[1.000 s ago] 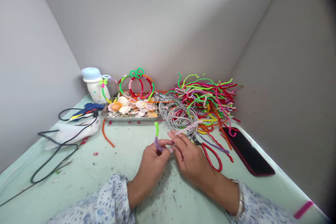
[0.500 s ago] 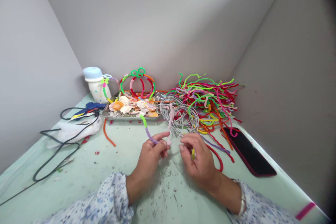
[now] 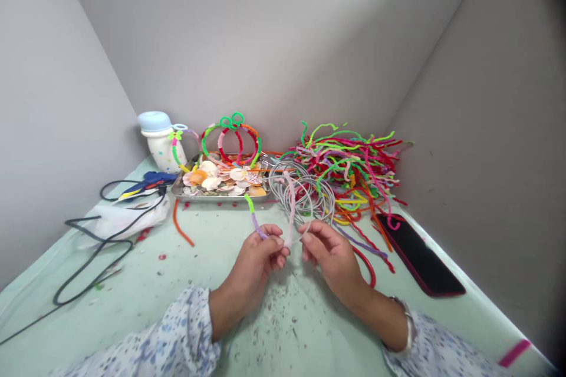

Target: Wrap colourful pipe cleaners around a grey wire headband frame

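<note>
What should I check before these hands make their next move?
1. Left hand holding the purple-and-green strand: ok, pinched.
2. Pale pink strand within reach: ok, rises between the hands.
3. Right hand gripping the thin wire: cannot tell how firmly.
4. Tool with red handle fully visible: not ok, partly hidden by the right hand.
5. Table free of scraps: not ok, bits litter it.

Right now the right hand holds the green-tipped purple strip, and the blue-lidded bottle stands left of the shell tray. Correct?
Wrong hand: the head view shows the left hand holding the green-tipped purple strip, not the right hand. The blue-lidded bottle does stand left of the shell tray.
</note>
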Motion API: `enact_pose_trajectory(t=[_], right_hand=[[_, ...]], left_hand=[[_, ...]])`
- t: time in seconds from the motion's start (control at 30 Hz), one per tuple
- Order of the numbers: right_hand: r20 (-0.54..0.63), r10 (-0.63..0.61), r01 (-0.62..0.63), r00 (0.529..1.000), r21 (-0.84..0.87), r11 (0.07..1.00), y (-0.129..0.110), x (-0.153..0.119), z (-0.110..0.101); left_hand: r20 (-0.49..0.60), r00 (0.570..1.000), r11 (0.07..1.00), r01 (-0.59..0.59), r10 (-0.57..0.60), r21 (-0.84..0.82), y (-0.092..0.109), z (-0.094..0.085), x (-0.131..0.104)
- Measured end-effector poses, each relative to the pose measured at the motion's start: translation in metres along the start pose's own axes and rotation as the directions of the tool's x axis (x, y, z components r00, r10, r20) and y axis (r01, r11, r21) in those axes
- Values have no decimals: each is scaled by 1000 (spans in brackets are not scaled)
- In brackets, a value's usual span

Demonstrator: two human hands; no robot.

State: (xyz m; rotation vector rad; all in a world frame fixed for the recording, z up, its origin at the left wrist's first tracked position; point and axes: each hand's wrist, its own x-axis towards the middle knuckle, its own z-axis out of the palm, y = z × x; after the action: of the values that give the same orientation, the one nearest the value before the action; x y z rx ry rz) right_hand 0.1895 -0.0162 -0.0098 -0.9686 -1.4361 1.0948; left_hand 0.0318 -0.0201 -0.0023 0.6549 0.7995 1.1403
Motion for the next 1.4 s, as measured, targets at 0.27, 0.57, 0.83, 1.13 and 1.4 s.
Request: enact_pose_trajectory(t=[0.27, 0.57, 0.83, 1.13, 1.4], right_hand=[[0, 152, -143, 988, 328, 934, 7, 7, -5], [35, 192, -193, 981, 334, 923, 7, 7, -4], [80, 163, -178, 983, 244, 953, 5, 3, -3], [75, -130, 138, 989, -117, 983, -3, 1, 0], [182, -399, 437, 899, -445, 781, -5, -2, 0]], left_hand=[[-78, 982, 860, -111, 172, 498, -2, -2, -4], [365, 670, 112, -556, 646, 824, 5, 1, -19], [448, 693, 62, -576, 565, 815, 1, -2, -14], [348, 702, 178, -559, 622, 810, 2, -2, -17], [407, 653, 135, -616, 639, 776, 2, -1, -19]])
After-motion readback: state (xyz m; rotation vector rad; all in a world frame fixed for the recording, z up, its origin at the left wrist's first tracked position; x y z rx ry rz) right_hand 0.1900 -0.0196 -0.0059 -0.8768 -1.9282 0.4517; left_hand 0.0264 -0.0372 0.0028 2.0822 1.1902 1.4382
